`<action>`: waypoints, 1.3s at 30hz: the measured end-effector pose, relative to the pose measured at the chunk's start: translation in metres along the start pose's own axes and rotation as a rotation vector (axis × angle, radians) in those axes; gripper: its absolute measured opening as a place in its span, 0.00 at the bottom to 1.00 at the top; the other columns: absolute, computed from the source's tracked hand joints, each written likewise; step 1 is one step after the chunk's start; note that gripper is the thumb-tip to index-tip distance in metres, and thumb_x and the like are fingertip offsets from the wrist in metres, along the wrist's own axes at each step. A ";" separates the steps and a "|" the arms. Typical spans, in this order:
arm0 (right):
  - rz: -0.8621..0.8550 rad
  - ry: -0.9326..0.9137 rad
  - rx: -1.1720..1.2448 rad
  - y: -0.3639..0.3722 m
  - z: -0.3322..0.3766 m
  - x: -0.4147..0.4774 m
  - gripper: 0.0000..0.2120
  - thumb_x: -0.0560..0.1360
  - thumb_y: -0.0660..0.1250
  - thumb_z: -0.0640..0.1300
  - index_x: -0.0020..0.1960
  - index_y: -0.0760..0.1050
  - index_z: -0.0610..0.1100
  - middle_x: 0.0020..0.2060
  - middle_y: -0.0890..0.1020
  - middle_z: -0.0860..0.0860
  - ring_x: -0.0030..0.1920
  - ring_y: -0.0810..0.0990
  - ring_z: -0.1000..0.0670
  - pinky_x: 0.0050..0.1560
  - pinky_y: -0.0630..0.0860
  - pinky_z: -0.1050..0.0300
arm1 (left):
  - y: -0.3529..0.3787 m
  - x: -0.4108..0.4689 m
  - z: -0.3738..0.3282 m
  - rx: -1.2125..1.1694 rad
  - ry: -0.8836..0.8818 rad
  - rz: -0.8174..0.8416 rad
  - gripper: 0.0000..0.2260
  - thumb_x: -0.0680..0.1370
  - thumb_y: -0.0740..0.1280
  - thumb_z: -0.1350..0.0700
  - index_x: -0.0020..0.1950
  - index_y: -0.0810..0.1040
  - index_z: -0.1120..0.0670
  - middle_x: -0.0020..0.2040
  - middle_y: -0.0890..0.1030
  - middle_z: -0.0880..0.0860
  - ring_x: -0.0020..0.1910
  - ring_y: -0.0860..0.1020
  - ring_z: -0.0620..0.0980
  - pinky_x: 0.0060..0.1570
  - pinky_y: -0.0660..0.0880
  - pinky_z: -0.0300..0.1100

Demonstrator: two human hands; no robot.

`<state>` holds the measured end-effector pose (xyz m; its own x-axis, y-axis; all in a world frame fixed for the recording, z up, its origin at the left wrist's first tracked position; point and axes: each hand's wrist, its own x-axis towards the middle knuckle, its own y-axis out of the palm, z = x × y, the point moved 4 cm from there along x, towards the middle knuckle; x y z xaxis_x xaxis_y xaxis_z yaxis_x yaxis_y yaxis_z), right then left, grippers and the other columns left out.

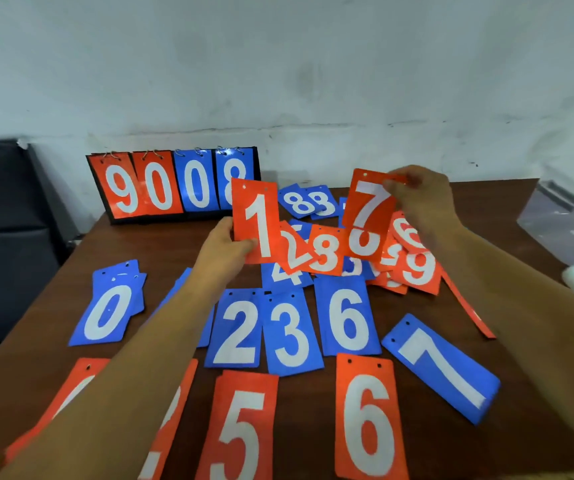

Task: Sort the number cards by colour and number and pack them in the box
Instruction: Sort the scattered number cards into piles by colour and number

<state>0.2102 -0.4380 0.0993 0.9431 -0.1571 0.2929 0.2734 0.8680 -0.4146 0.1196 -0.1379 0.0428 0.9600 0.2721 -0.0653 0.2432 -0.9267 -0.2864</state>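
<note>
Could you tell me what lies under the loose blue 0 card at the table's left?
Under the blue 0 card, edges of more blue cards show at its top and right; their numbers are covered.

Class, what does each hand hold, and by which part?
The left hand pinches the red 1 card at its lower left edge; the right hand pinches the red 7 card at its top right corner.
</note>
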 end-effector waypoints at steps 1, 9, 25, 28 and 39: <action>-0.006 -0.012 0.010 -0.006 0.006 -0.007 0.07 0.77 0.67 0.44 0.53 0.81 0.47 0.49 0.83 0.51 0.51 0.80 0.52 0.52 0.77 0.57 | -0.001 -0.006 -0.001 -0.018 -0.011 0.003 0.14 0.80 0.67 0.55 0.65 0.72 0.48 0.61 0.80 0.48 0.58 0.80 0.50 0.60 0.77 0.53; 0.120 0.010 0.144 -0.020 0.041 -0.090 0.08 0.74 0.72 0.44 0.53 0.80 0.45 0.42 0.83 0.53 0.37 0.80 0.59 0.32 0.73 0.70 | -0.023 -0.066 -0.002 -0.124 0.009 0.034 0.33 0.79 0.66 0.65 0.74 0.60 0.36 0.60 0.77 0.49 0.55 0.81 0.50 0.49 0.82 0.48; 0.306 0.467 0.287 -0.020 -0.007 -0.226 0.18 0.71 0.72 0.53 0.58 0.75 0.50 0.54 0.81 0.51 0.52 0.82 0.50 0.47 0.82 0.51 | 0.060 -0.180 0.023 -0.147 0.004 0.262 0.11 0.76 0.72 0.50 0.58 0.79 0.46 0.57 0.83 0.45 0.51 0.84 0.46 0.52 0.82 0.48; 0.361 0.518 0.267 -0.022 -0.018 -0.245 0.13 0.72 0.72 0.50 0.55 0.77 0.50 0.52 0.84 0.51 0.52 0.84 0.49 0.55 0.80 0.44 | 0.069 -0.182 0.022 -0.097 0.021 0.230 0.10 0.76 0.71 0.48 0.57 0.77 0.42 0.59 0.81 0.43 0.52 0.83 0.44 0.49 0.83 0.43; 0.205 0.418 -0.274 -0.103 -0.058 -0.209 0.13 0.80 0.63 0.45 0.62 0.76 0.41 0.62 0.77 0.44 0.58 0.74 0.47 0.57 0.68 0.54 | 0.070 -0.174 0.021 -0.099 0.025 0.164 0.19 0.81 0.66 0.57 0.63 0.71 0.34 0.60 0.76 0.41 0.45 0.85 0.46 0.44 0.83 0.54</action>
<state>-0.0043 -0.5217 0.0304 0.9618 -0.2200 -0.1629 0.0619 0.7545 -0.6534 -0.0333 -0.2448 0.0138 0.9908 0.1097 -0.0797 0.0941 -0.9795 -0.1782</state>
